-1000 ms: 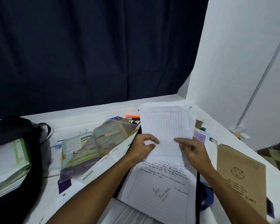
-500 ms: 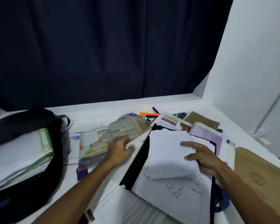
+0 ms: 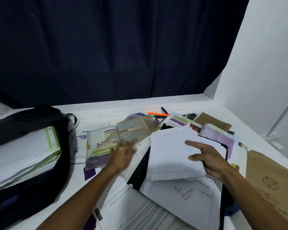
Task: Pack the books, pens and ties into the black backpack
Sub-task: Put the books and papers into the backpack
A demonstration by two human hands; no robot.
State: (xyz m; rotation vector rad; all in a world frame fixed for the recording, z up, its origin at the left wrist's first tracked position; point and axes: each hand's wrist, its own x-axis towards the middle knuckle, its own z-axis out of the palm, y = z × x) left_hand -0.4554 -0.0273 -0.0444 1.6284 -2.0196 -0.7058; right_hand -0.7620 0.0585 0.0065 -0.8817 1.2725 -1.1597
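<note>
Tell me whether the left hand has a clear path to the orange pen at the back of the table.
Probably not directly. The left hand is on the open colourful book, whose raised pages stand between it and the orange pen. It would likely have to let go and reach over them.

Since one second ago the left hand [image 3: 123, 156] has released the lined pages [image 3: 171, 155] and moved left onto the open illustrated textbook [image 3: 110, 140], whose right page is now lifted and blurred. The lined pages, formerly held upright by both hands, now lie folded down over the notebook [image 3: 186, 198], held by the right hand [image 3: 208, 158] alone.
</note>
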